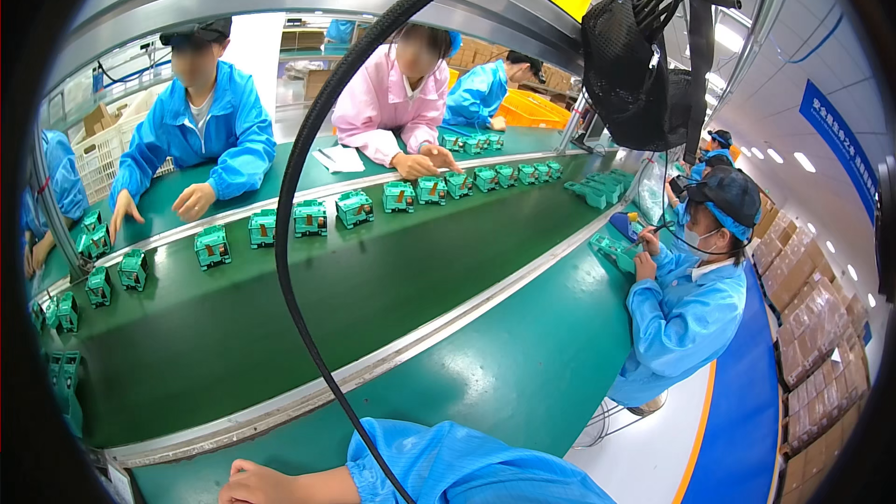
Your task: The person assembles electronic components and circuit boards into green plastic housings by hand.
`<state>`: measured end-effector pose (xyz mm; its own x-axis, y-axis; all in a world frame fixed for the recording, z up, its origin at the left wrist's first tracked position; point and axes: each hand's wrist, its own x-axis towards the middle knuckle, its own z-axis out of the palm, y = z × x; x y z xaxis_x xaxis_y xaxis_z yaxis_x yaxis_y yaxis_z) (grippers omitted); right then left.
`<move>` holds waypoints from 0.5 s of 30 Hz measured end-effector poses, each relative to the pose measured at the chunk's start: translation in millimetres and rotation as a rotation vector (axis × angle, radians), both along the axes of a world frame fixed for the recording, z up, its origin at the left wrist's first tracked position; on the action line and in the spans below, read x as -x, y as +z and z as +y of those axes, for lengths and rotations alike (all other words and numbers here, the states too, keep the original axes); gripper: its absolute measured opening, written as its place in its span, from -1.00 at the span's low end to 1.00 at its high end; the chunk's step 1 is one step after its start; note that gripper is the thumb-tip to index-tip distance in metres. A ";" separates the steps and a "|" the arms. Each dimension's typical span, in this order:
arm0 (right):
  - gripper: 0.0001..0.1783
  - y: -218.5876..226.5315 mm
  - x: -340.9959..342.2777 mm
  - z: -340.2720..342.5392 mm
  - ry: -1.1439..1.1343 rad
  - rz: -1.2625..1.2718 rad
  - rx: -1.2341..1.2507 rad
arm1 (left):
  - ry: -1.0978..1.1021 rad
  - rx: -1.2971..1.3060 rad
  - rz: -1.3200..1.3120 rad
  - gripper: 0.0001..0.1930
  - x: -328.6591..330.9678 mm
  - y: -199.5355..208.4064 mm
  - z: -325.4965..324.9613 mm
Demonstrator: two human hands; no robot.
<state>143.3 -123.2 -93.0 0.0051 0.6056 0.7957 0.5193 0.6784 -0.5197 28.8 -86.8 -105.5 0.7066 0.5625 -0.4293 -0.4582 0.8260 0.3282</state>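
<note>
My right hand [254, 484] rests low on the green worktable [485, 355], at the bottom of the head view, with the blue sleeve [457, 462] reaching in from the right. Its fingers look curled, and the lower edge cuts off part of them, so whatever they may hold is hidden. My left hand is out of sight. Beyond the table's metal edge, a dark green conveyor belt [233, 336] carries a row of small green plastic housings [310, 217] along its far side. Green trough-shaped parts [63, 378] lie on the belt at the far left.
Across the belt sit co-workers in blue [201, 145] and pink [392, 103] smocks. To the right, another co-worker [681, 289] handles a green part [613, 252]. A black cable [289, 252] hangs across the view, beside a black mesh pouch [635, 75]. Wrapped cartons [812, 317] are stacked at right.
</note>
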 end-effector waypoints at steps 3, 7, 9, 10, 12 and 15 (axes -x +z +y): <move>-0.87 1.6 2.2 -2.2 0.003 0.004 0.022 | -0.007 -0.008 0.009 -0.74 3.7 -9.9 2.5; -0.87 2.2 -2.1 -6.8 -0.013 -0.001 0.022 | -0.020 -0.003 0.062 -0.73 -2.2 -6.1 -1.5; -0.87 4.0 -10.9 -10.9 -0.023 -0.015 0.026 | -0.045 0.004 0.010 -0.72 -7.3 -20.7 1.4; -0.86 6.3 -6.9 -9.3 -0.007 -0.022 0.028 | -0.042 0.010 -0.035 -0.72 -4.5 -17.5 1.4; -0.89 10.6 -4.2 -5.3 0.026 -0.031 0.004 | -0.042 0.001 -0.017 -0.71 -0.8 -8.4 0.3; -0.90 8.9 -2.7 -5.8 0.115 -0.048 0.064 | -0.067 0.002 -0.052 -0.71 -3.7 5.3 -2.3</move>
